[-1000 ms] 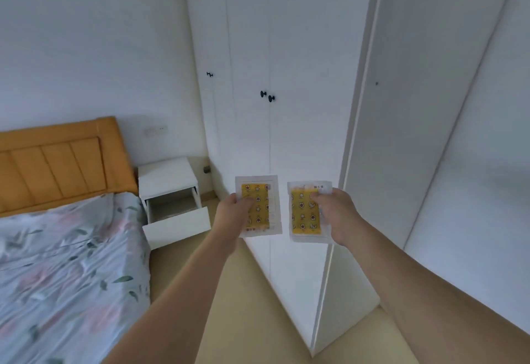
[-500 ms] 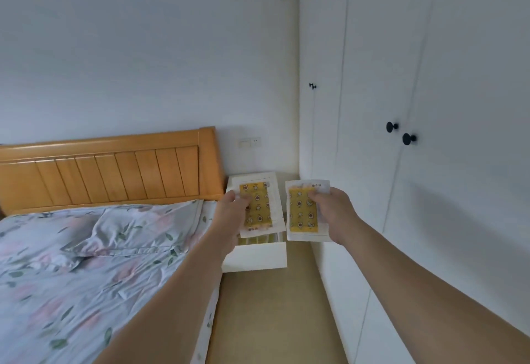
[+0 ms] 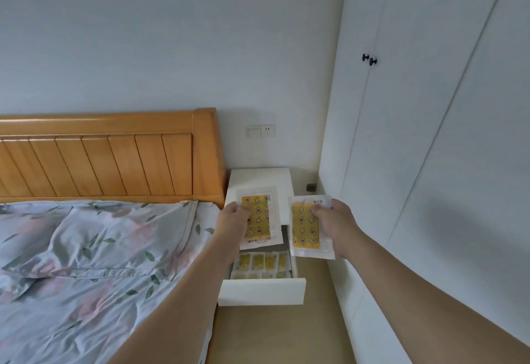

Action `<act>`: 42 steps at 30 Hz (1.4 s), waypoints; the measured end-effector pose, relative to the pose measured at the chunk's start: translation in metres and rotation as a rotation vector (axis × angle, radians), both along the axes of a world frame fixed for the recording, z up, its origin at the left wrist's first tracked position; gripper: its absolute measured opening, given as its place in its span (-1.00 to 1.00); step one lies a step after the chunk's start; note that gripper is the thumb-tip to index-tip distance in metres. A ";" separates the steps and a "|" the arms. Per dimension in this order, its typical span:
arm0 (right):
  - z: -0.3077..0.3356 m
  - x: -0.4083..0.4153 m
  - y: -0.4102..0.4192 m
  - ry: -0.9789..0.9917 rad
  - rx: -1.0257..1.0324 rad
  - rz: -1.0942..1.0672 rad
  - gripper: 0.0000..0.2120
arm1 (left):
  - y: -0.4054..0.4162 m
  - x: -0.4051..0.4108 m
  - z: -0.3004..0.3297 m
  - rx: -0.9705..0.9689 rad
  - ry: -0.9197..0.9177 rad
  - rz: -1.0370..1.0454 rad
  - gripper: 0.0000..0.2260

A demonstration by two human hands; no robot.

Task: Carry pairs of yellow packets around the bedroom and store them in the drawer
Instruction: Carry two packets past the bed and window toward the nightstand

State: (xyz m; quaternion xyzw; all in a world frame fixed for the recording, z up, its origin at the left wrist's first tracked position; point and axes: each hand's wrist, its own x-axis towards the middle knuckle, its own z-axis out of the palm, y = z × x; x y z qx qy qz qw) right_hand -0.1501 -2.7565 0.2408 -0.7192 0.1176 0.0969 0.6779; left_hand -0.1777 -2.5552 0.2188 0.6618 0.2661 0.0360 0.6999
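Note:
My left hand pinches one yellow packet by its left edge, held upright in front of me. My right hand pinches a second yellow packet at its upper right. Both packets hang above the open drawer of a white nightstand. Inside the drawer lie several yellow packets in rows, partly hidden by the held packets.
A bed with a floral cover and a wooden headboard fills the left. White wardrobe doors with black knobs line the right. A strip of tan floor runs between bed and wardrobe.
The view has swung from the wardrobe to the nightstand and come closer. The open drawer now lies just below the two held packets, and its contents show.

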 end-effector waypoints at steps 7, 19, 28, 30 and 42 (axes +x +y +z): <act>-0.082 0.146 0.047 0.120 -0.076 -0.016 -0.83 | 0.042 0.147 -0.076 0.107 0.123 -0.039 -0.86; -0.446 0.289 0.098 -0.032 -0.548 0.386 -0.67 | 0.100 0.274 -0.429 0.432 0.322 -0.120 -0.88; -0.631 0.324 0.114 0.048 -0.846 0.574 -0.66 | 0.105 0.331 -0.601 0.618 0.353 -0.408 -0.75; -0.639 0.330 0.114 0.032 -0.925 0.574 -0.65 | 0.103 0.340 -0.610 0.664 0.343 -0.469 -0.77; -0.631 0.328 0.128 0.165 -1.318 0.847 -0.91 | 0.095 0.338 -0.608 0.472 0.442 -0.657 -0.85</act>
